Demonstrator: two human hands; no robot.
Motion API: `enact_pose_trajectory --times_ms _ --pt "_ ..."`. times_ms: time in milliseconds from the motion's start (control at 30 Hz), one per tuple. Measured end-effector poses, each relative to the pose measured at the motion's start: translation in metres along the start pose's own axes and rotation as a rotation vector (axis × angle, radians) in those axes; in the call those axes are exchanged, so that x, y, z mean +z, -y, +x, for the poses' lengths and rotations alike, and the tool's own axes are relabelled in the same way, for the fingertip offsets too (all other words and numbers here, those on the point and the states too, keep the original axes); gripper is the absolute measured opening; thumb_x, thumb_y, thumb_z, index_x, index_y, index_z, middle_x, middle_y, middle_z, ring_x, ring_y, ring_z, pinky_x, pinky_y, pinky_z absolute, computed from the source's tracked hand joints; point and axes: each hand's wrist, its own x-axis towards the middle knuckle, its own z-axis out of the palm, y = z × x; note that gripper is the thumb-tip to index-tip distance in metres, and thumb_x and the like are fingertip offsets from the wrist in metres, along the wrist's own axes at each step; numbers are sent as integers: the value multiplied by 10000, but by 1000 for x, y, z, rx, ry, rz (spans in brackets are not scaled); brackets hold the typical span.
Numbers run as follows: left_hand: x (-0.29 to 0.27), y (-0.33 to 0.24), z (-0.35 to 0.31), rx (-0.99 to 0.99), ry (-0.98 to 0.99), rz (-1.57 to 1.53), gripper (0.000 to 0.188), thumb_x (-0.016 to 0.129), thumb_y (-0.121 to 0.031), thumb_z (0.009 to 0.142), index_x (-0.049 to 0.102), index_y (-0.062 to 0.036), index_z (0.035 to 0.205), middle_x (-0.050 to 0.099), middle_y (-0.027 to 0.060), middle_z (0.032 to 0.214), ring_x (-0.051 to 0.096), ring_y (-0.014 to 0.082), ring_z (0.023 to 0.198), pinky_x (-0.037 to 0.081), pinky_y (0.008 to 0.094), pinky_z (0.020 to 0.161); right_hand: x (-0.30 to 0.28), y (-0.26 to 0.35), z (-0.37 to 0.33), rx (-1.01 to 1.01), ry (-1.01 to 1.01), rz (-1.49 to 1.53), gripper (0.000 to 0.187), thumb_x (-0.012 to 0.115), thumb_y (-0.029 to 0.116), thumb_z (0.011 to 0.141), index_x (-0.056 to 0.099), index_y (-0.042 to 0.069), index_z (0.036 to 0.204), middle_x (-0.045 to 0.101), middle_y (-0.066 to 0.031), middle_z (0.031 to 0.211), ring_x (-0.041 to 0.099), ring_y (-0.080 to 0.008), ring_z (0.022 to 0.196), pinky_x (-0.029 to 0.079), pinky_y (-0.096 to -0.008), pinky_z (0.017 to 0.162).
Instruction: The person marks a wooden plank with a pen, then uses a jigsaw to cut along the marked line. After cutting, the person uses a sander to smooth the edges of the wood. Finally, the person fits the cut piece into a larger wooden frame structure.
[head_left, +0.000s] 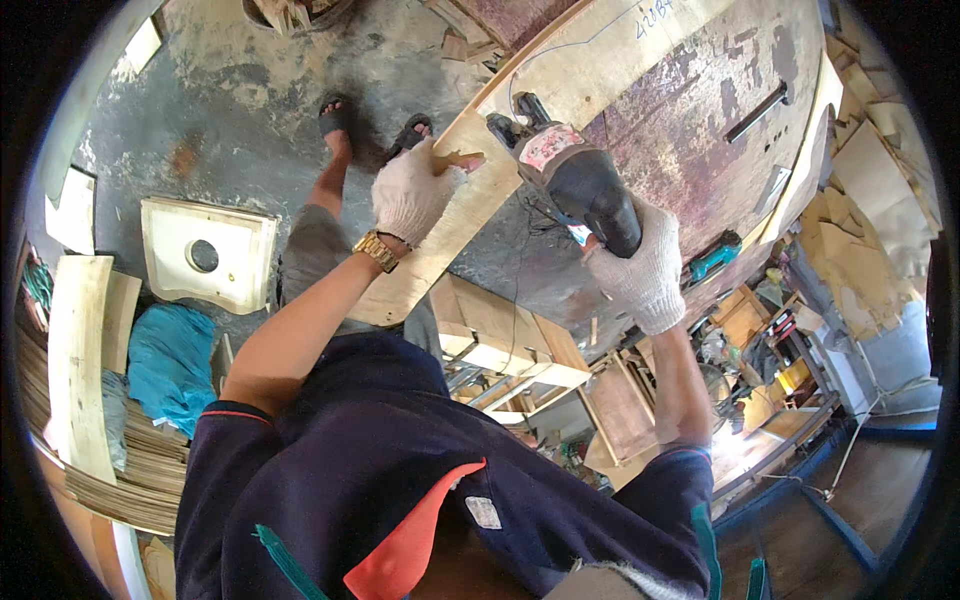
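Note:
In my right hand [645, 270], gloved in white knit, is a black jigsaw [590, 185] with a flowered patch near its front. The hand is closed round its rear body, and the forked front end rests at the pale plywood board [590, 75]. A curved blue line is drawn on that board. My left hand [410, 195], also gloved and with a gold watch above it, grips the board's left edge with the fingers closed. The blade and its contact with the wood cannot be made out.
Beyond the board is a worn reddish workbench top [710, 110]. A teal power tool [715, 257] lies at its right side. A wooden drawer frame [500, 330] stands below. To the left are a cream panel with a round hole [207, 256] and a blue bag [170, 355].

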Motion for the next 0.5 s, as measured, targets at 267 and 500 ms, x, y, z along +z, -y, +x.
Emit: enact_pose_trajectory --times_ms 267,500 --pt "3 5 -1 -1 50 -7 307 704 -330 887 706 -88 1077 742 158 828 738 347 807 575 467 674 5 5 -1 -13 -29 -46 377 721 170 673 710 5 1012 680 -164 715 684 -278 651 536 -388 687" --pt "10 12 -3 57 -32 -78 538 725 -508 885 700 -64 1188 745 191 887 737 366 835 554 463 704 6 14 -2 35 -30 18 378 702 124 681 715 -8 1036 694 -160 739 707 -256 681 541 -378 693"
